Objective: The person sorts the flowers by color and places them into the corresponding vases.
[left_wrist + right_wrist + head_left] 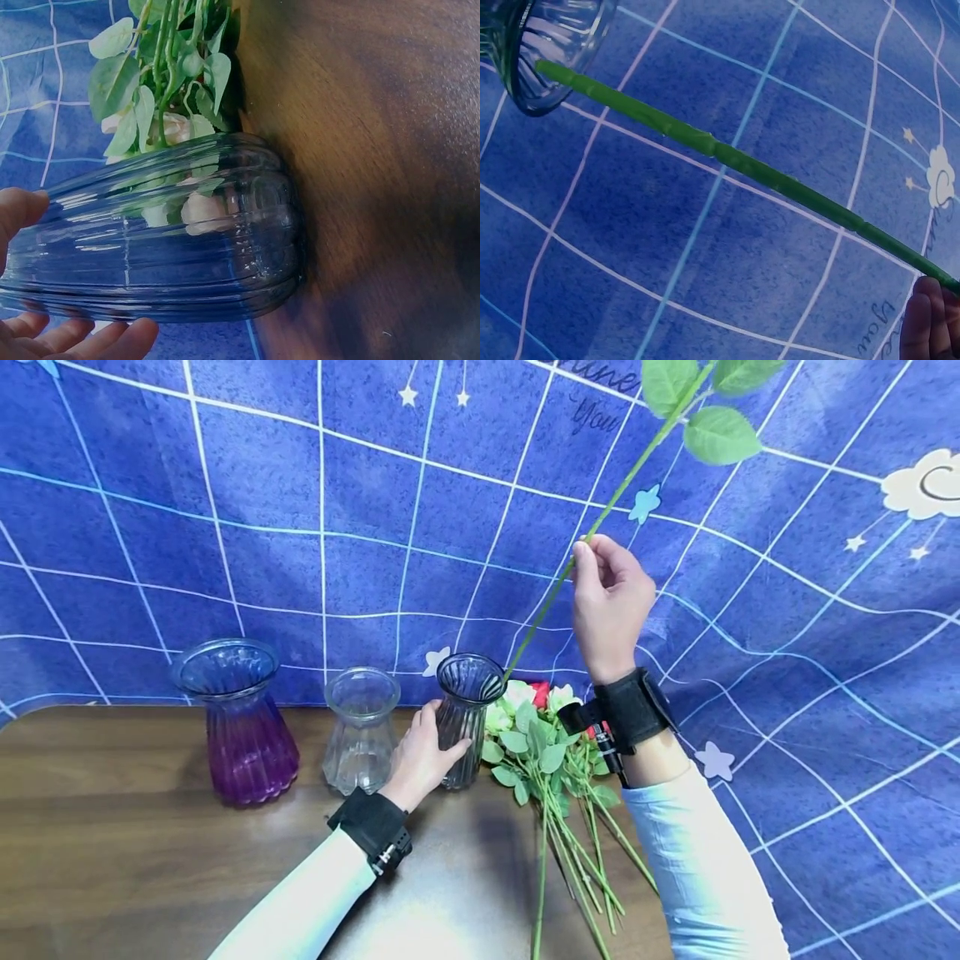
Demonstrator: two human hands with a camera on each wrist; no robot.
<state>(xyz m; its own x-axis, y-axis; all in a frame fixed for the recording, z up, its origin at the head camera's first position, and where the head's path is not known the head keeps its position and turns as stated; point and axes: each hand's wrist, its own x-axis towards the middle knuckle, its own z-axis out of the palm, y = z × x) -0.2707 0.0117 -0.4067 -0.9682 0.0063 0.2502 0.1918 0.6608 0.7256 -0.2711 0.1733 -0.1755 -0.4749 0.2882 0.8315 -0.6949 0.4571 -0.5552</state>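
My right hand [613, 602] pinches a long green artificial flower stem [628, 477] between thumb and fingers. Leaves show near the top of it, and its bloom lies outside the head view. The stem slants down to a smoky grey ribbed glass vase [459, 735]. In the right wrist view, the stem's tip [547, 71] overlaps the mouth of the vase [592, 34]. My left hand [427, 756] holds that upright vase around its body, thumb on one side and fingers on the other. The vase's base [281, 217] is on the wooden table [375, 187].
Several artificial roses [551, 752] lie right of the grey vase, stems toward the front edge. A clear glass vase [360, 752] and a larger blue-purple one [251, 743] stand to the left. A blue gridded cloth [262, 527] hangs behind the table.
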